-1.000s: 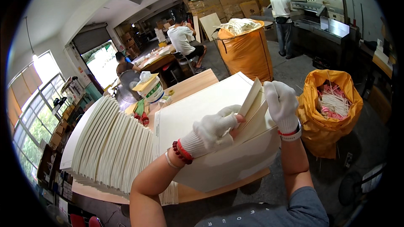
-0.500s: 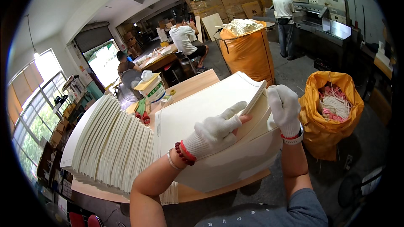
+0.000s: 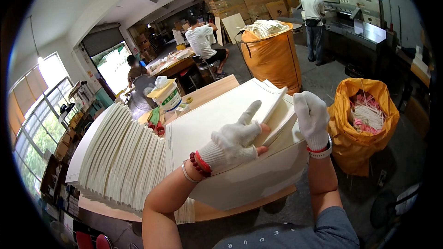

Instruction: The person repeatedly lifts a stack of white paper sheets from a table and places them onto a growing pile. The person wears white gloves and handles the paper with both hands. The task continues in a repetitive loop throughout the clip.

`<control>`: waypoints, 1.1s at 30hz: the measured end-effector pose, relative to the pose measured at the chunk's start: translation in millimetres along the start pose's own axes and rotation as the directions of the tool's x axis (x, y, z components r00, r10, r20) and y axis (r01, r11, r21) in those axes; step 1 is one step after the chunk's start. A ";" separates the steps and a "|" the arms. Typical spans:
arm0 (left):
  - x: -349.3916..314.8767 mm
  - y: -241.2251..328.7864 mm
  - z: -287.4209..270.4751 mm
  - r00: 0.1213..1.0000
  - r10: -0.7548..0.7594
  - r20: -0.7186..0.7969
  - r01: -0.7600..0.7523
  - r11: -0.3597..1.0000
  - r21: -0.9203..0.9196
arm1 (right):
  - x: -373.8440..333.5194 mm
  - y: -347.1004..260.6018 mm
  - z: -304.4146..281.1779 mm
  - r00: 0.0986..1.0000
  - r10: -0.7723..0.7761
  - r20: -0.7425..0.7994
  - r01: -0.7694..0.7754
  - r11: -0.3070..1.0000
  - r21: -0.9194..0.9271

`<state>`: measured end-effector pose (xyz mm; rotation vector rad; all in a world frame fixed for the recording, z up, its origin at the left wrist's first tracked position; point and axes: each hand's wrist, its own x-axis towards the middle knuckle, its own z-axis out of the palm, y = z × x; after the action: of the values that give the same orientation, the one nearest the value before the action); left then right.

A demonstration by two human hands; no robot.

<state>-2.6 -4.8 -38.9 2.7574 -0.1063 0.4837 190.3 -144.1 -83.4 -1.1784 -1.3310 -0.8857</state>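
Note:
A stack of large white card sheets [image 3: 207,115] lies in front of me on the table, its right-hand edge partly fanned and curled. My left hand [image 3: 235,140], in a white glove with some bare fingertips, rests over the sheets with its fingers spread. Its index finger points away from me, and two bare fingertips touch the curled sheet edges. At the right edge of the stack, my right hand [image 3: 313,117], also gloved, is closed with its fingers curled; what they hold is hidden. Left of the stack stands a thick fanned pile of white sheets [image 3: 120,157].
Beyond the stack are a white bucket [image 3: 170,97] and red-handled scissors [image 3: 159,128] on the wooden table [image 3: 217,90]. An orange sack of paper strips [image 3: 362,133] stands at right, a taller one [image 3: 272,57] farther off. Several people are at work behind.
My left hand has spread its fingers, the index now raised higher. The curled sheet edges have opened apart into separate layers. My right hand has hardly moved.

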 end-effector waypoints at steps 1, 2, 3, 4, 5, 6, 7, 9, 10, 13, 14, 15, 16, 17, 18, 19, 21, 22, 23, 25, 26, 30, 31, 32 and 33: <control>-0.4 -4.0 1.9 0.999 0.045 -0.003 -0.045 0.999 -0.024 | -1.8 2.6 1.9 0.999 -0.039 -0.009 0.039 0.999 -0.029; -1.0 -2.1 2.5 0.998 0.060 -0.031 -0.060 0.998 0.026 | -1.5 2.9 1.4 0.999 -0.044 -0.004 0.044 0.998 -0.039; -1.8 1.7 3.0 0.995 0.077 -0.059 -0.072 0.995 0.076 | -0.8 3.1 1.0 0.999 -0.051 0.001 0.051 0.998 -0.048; 0.2 6.0 1.2 0.999 0.042 -0.009 -0.041 0.996 0.074 | -0.5 3.2 0.3 1.000 -0.018 0.020 0.019 0.999 -0.039; 2.4 10.7 -0.7 0.999 0.008 0.041 -0.011 0.997 0.077 | -0.3 3.2 -0.4 0.999 0.014 0.038 -0.013 0.999 -0.030; 9.4 18.7 -8.2 0.983 -0.070 0.168 0.065 0.997 0.038 | -0.4 3.5 -1.0 0.999 0.027 0.036 -0.025 0.999 -0.039; 11.0 19.9 -9.9 0.972 -0.101 0.213 0.104 0.995 0.000 | -0.5 3.3 -1.5 0.999 0.040 0.032 -0.038 0.998 -0.045; 10.3 17.4 -9.6 0.968 -0.121 0.222 0.143 0.986 -0.085 | 0.4 0.4 -3.4 0.994 0.111 0.025 -0.110 0.994 -0.017; 7.1 14.5 -7.5 0.976 -0.121 0.183 0.146 0.980 -0.132 | 1.7 -3.5 -2.8 0.985 0.169 0.027 -0.170 0.985 0.028; 3.4 15.7 3.8 1.000 -0.028 -0.007 0.029 0.998 0.064 | 2.8 -8.4 -1.6 0.958 0.285 0.032 -0.287 0.950 0.122; 3.5 12.8 5.1 1.000 -0.003 -0.021 0.004 0.999 0.053 | 3.0 -9.2 -2.2 0.949 0.313 0.032 -0.314 0.938 0.144; 3.4 8.2 6.9 0.999 0.022 -0.035 -0.020 0.999 0.043 | 2.8 -8.9 -2.3 0.968 0.250 0.015 -0.250 0.962 0.108; 3.6 5.7 7.9 0.998 0.047 -0.052 -0.046 0.998 0.033 | 2.6 -7.2 -2.3 0.983 0.182 0.000 -0.182 0.981 0.069; 3.5 6.3 7.2 0.999 0.033 -0.039 -0.032 0.999 0.010 | 2.1 -5.3 -1.9 0.994 0.113 -0.012 -0.113 0.993 0.031; 3.4 7.9 5.8 1.000 0.017 -0.026 -0.018 1.000 -0.012 | 0.8 -2.6 -0.4 0.997 0.080 -0.020 -0.080 0.997 0.011; 3.8 10.0 4.3 1.000 0.003 -0.012 -0.003 0.999 -0.034 | -1.0 1.1 1.3 0.998 0.047 -0.029 -0.047 0.999 -0.008; 4.2 17.8 0.7 1.000 -0.016 0.025 0.015 1.000 0.023 | -1.5 3.3 0.2 1.000 0.026 -0.007 -0.027 0.999 -0.025; 4.5 19.1 -0.1 0.999 -0.027 0.044 0.025 0.998 0.051 | -1.7 3.2 -0.9 0.999 0.041 0.025 -0.041 0.999 -0.022; 6.4 18.3 -1.3 0.995 -0.040 0.092 0.038 0.999 0.022 | -1.7 3.0 -1.6 0.997 0.056 0.057 -0.055 0.998 -0.020; 9.3 16.8 -3.2 0.990 -0.040 0.139 0.043 0.999 -0.020 | -0.5 1.9 -0.8 1.000 0.022 0.016 -0.021 0.998 -0.057; 9.4 16.5 -3.3 0.990 -0.028 0.137 0.033 0.999 -0.034 | 0.4 0.9 -0.4 1.000 0.004 -0.005 -0.004 0.997 -0.075; 6.2 19.5 -0.4 0.999 -0.021 0.032 0.021 1.000 -0.007 | 0.4 -3.5 -2.3 0.986 0.166 -0.001 -0.165 0.984 0.059; 5.7 21.6 -1.1 0.998 -0.055 0.025 0.055 0.998 0.008 | -0.3 -2.7 -1.6 0.981 0.194 0.000 -0.193 0.977 0.093; 5.1 17.6 1.0 1.000 -0.028 0.009 0.029 0.999 -0.029 | -0.9 -2.2 -0.9 0.975 0.221 0.002 -0.220 0.967 0.127; 4.4 10.2 4.7 1.000 -0.002 -0.008 0.002 0.998 -0.064 | -1.0 -2.3 -0.5 0.976 0.219 0.003 -0.217 0.968 0.126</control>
<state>1.7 -16.0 -38.3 2.6922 -0.1154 0.4823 188.1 -145.3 -84.1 -1.1934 -1.2038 -0.6399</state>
